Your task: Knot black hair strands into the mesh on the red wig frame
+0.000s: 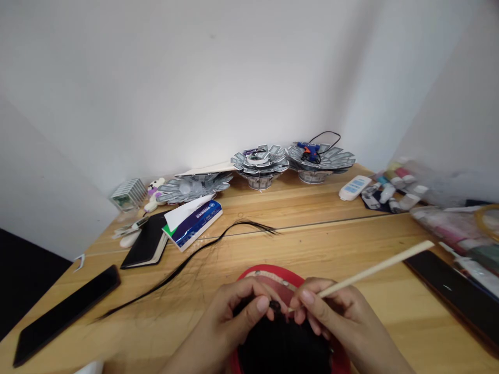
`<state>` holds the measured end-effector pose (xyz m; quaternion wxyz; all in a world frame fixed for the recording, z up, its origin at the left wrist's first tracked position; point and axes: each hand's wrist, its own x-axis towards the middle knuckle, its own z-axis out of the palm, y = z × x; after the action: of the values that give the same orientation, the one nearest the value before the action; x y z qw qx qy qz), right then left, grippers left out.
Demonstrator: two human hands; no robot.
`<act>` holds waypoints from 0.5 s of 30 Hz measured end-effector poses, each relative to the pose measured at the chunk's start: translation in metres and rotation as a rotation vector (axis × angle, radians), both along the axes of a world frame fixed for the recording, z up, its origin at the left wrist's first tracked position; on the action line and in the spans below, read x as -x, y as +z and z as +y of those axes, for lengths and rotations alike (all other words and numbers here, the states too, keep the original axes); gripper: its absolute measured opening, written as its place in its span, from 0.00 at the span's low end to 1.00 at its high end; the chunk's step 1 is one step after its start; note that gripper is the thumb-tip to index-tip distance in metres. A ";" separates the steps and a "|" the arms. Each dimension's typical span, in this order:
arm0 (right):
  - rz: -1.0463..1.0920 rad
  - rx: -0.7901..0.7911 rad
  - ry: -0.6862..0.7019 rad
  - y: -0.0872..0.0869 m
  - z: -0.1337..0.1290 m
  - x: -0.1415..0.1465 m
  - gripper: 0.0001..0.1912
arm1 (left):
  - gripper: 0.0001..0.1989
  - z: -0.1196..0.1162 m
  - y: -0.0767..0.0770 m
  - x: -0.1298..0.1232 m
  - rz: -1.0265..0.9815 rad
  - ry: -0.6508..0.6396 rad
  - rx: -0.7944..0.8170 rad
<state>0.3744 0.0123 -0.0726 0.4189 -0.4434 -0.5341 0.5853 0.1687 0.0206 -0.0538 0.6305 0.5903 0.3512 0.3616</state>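
Observation:
At the bottom centre is a red rounded form (273, 270) with a pale band studded with pins and black hair (284, 345) over its near part. My left hand (244, 306) pinches a small dark coil of hair (275, 306) at the edge of the black hair. Close beside it on the right, my right hand (331, 306) grips a pale thin stick (374, 270). The stick's lower tip is near the coil, and its other end points up to the right.
A long black hair strand (187, 262) lies left of centre. Behind are a blue box (198, 223), a black notebook (148, 241), grey paper bowls (260, 166) and a glue gun (309, 150). Dark flat objects (68, 314) lie left and right; bagged bottles (460, 228) lie right.

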 end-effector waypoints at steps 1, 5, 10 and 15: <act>-0.003 -0.001 -0.003 0.000 0.000 0.000 0.23 | 0.15 0.000 -0.002 0.000 0.008 0.005 0.002; 0.014 0.012 -0.026 0.000 -0.002 0.000 0.23 | 0.15 -0.002 -0.007 0.001 0.053 0.026 -0.006; 0.003 -0.010 -0.033 0.001 0.000 0.002 0.23 | 0.16 -0.002 -0.006 0.002 0.072 0.017 -0.004; -0.011 -0.016 -0.067 0.002 -0.002 0.003 0.23 | 0.17 0.000 -0.005 0.002 0.092 0.027 0.005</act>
<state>0.3711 0.0105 -0.0702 0.4390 -0.4609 -0.5260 0.5641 0.1665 0.0203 -0.0585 0.6101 0.5999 0.3888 0.3416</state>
